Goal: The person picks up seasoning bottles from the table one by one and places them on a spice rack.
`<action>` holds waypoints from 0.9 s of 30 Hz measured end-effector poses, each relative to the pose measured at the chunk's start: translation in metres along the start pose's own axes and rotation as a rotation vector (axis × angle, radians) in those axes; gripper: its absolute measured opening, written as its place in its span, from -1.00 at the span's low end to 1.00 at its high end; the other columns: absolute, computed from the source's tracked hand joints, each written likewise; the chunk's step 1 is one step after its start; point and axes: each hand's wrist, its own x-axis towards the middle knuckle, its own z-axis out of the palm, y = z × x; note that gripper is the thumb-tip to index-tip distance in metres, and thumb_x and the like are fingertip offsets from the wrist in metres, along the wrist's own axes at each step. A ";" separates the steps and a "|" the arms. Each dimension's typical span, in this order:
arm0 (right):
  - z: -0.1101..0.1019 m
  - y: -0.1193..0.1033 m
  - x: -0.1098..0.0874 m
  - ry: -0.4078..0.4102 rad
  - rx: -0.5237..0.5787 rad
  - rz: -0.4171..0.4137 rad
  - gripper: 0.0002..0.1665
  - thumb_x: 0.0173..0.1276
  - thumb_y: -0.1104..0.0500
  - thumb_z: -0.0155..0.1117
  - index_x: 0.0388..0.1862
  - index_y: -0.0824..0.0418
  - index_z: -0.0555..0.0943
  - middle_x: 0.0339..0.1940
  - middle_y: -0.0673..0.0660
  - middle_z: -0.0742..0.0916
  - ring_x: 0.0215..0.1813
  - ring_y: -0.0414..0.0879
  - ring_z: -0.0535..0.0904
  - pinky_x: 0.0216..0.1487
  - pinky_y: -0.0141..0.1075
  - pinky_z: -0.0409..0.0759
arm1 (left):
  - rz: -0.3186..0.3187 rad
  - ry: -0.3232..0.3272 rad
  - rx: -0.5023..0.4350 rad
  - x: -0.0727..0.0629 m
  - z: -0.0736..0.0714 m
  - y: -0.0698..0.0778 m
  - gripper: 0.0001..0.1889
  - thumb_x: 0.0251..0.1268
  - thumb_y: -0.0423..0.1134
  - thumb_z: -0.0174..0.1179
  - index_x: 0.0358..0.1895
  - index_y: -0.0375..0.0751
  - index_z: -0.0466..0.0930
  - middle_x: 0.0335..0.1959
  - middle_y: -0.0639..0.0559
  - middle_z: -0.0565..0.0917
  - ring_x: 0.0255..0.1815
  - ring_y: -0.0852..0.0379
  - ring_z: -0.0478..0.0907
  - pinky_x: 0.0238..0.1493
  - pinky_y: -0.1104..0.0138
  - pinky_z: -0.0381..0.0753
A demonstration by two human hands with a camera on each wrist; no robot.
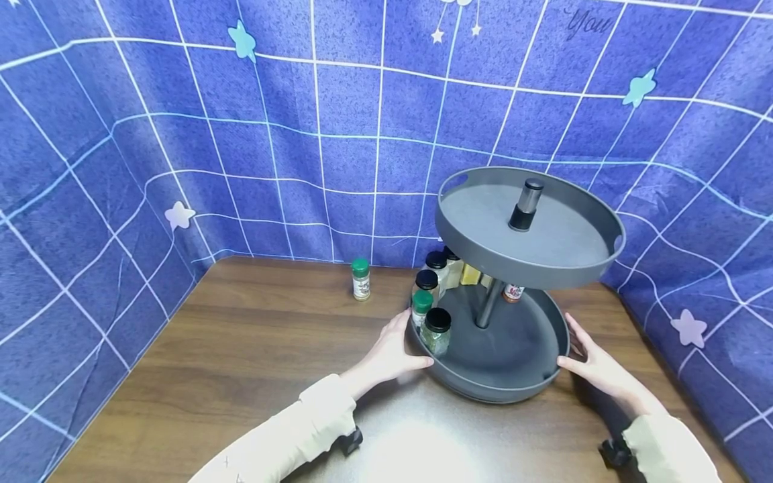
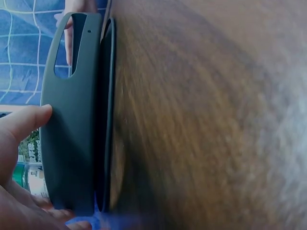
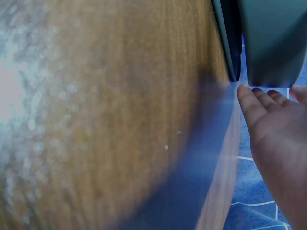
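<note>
A grey two-tier turntable organizer [image 1: 501, 392] stands on the table, its raised upper tray [image 1: 483, 194] bare. Along the left of its lower tray sit several spice jars, including a green-capped jar [image 1: 422, 308] and a black-capped jar of green herbs [image 1: 437, 332]. My left hand [image 1: 392, 352] holds the lower tray's left side, the thumb on its rim and the fingers around the outer wall, as the left wrist view shows. On the opposite side my right hand [image 1: 594, 365] touches the wall with thumb and nearly straight fingers. Part of the back jars is hidden behind the upper tray.
A lone green-capped spice jar [image 1: 361, 280] stands toward the back of the wooden table [image 1: 272, 335], left of the organizer. Blue gridded cloth [image 1: 350, 161] hangs behind and on both sides. Another red-labelled jar [image 1: 513, 292] shows beyond the central post.
</note>
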 end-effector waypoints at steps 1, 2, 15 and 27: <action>0.000 0.000 0.000 -0.002 -0.006 0.008 -0.03 0.27 0.45 0.15 0.47 0.44 -0.22 0.44 0.25 0.20 0.21 -0.67 0.18 0.10 -0.76 0.23 | -0.003 -0.004 -0.001 0.001 0.000 0.000 0.08 -0.14 0.05 0.44 0.44 -0.31 0.04 0.42 -0.28 0.18 0.40 -0.27 0.14 0.37 -0.07 0.15; 0.000 -0.001 0.000 -0.003 -0.013 0.016 -0.03 0.28 0.44 0.15 0.47 0.44 -0.22 0.42 0.36 0.19 0.21 -0.68 0.18 0.10 -0.76 0.23 | -0.007 -0.008 -0.005 0.001 -0.001 -0.001 0.09 -0.15 0.06 0.44 0.44 -0.31 0.03 0.42 -0.29 0.18 0.40 -0.28 0.14 0.37 -0.08 0.15; -0.001 -0.004 0.000 -0.014 -0.034 0.064 -0.04 0.32 0.39 0.14 0.48 0.39 -0.23 0.32 0.69 0.09 0.18 -0.70 0.15 0.09 -0.77 0.19 | -0.018 -0.042 -0.037 0.010 -0.005 -0.007 0.13 -0.18 0.09 0.46 0.46 -0.27 0.00 0.42 -0.28 0.18 0.42 -0.21 0.13 0.38 -0.03 0.16; -0.002 -0.004 0.000 -0.018 -0.037 0.078 -0.04 0.33 0.38 0.14 0.48 0.39 -0.23 0.37 0.63 0.08 0.17 -0.70 0.14 0.08 -0.78 0.18 | -0.001 -0.086 -0.052 0.021 -0.010 -0.016 0.14 -0.18 0.09 0.46 0.47 -0.21 -0.02 0.44 -0.25 0.16 0.43 -0.16 0.12 0.39 -0.01 0.15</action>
